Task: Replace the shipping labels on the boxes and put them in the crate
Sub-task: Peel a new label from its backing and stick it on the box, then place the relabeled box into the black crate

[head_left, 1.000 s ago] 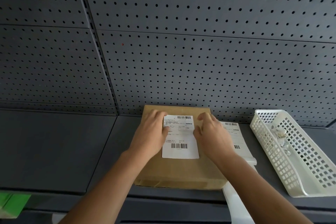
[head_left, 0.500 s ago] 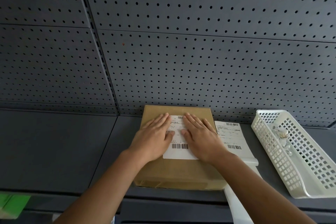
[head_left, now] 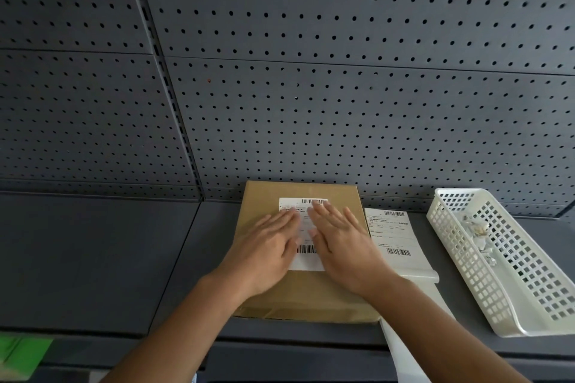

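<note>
The box (head_left: 311,289) lies flat on the shelf (head_left: 93,258), its far edge near the pegboard (head_left: 342,118). Both hands are released and flat, grasping nothing. The left hand (head_left: 267,249) and right hand (head_left: 342,242) press side by side with straight fingers on the label (head_left: 306,260) on the box top.

Just right of the box lies a strip of labels (head_left: 392,236), its tail hanging over the shelf edge. Beyond that stands a white basket (head_left: 460,258) holding crumpled scraps.

The likely trouble is uneven pressure. A trapped bubble or crease could run across a barcode, and an unrubbed corner may lift when the box is carried. The right forearm passes over the strip's tail, so pulling back carelessly could drag it off the shelf.
</note>
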Available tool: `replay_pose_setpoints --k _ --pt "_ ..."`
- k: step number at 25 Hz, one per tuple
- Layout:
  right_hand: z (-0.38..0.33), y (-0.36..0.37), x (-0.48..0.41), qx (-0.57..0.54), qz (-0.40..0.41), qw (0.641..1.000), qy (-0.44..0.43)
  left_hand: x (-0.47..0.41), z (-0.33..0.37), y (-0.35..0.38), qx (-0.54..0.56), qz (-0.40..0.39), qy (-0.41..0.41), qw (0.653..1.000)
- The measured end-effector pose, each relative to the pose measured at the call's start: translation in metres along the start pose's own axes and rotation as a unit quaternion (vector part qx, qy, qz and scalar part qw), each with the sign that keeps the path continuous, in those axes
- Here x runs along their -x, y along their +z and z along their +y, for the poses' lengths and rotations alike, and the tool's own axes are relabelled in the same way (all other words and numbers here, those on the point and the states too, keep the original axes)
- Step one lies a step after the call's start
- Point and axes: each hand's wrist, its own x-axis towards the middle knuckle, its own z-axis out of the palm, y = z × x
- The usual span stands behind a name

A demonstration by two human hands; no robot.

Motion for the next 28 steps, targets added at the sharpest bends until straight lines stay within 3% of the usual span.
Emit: replay_pose_setpoints --k 3,8,14,19,28 --pt "-0.011 0.008 0.011 0.016 -0.046 0.999 -0.020 0.009 0.005 0.006 -0.043 -0.013 0.002 0.999" --pt "0.005 0.007 0.019 0.024 -0.060 0.998 0.022 0.013 0.002 0.002 -0.060 -0.043 -0.030 0.997" --pt "0.003 0.000 0.027 0.015 -0.022 0.999 0.035 0.022 0.006 0.000 -0.044 -0.034 -0.032 0.998" --pt "-0.023 0.009 0.058 0.012 0.027 0.998 -0.057 0.052 0.027 0.007 -0.047 -0.038 0.026 0.998" --pt "-0.006 0.015 0.079 0.058 -0.014 0.998 -0.012 0.066 0.030 0.004 -0.090 -0.086 -0.030 0.992"
